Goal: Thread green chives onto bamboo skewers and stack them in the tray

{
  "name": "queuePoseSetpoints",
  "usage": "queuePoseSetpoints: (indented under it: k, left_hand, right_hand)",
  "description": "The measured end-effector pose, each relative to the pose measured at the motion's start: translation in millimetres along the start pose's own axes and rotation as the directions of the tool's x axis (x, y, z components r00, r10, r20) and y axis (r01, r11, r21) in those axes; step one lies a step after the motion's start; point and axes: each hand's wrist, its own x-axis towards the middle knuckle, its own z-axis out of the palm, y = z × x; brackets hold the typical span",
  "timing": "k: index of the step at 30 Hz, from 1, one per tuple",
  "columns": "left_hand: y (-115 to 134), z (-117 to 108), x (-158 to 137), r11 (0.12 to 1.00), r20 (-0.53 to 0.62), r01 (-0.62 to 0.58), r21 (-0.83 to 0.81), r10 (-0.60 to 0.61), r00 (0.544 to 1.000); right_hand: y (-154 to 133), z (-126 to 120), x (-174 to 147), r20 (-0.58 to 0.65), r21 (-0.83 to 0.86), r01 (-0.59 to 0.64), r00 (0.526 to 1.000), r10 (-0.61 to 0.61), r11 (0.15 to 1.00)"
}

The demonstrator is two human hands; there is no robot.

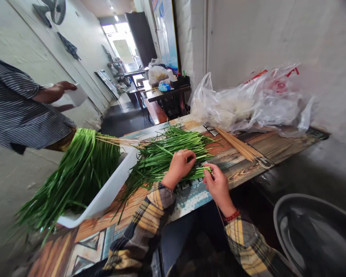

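Observation:
A loose pile of garlic chives (173,144) lies on the wood-patterned table in front of me, pale stalk ends pointing right. My left hand (181,165) is at the pile's near edge, fingers curled in a pinch around chive stalks. Close by on the right, my right hand (218,187) pinches the cut ends of a few chives between thumb and fingers. A thin stick, seemingly a bamboo skewer, runs down past my right wrist; its upper part is hidden by the hand. More bamboo skewers (239,145) lie bundled to the right of the pile.
Skewered chives (75,173) hang over a white plastic tub (115,192) at left. Clear plastic bags (248,104) rest against the wall. A grey basin (314,231) stands low at right. A person in a striped shirt (23,104) is at far left; another table (167,94) stands behind.

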Motion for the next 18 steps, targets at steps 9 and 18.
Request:
queuePoseSetpoints:
  k: [9,18]
  left_hand:
    - [-5,18,-21,0.875,0.067,0.117,-0.470,-0.097,0.993]
    - [-1,15,-22,0.892,0.033,0.046,-0.449,-0.035,0.999]
  right_hand:
    - [-2,-1,0,0.011,-0.005,-0.023,1.000,0.023,1.000]
    - [-2,-1,0,0.043,0.014,-0.055,0.998,0.054,0.998]
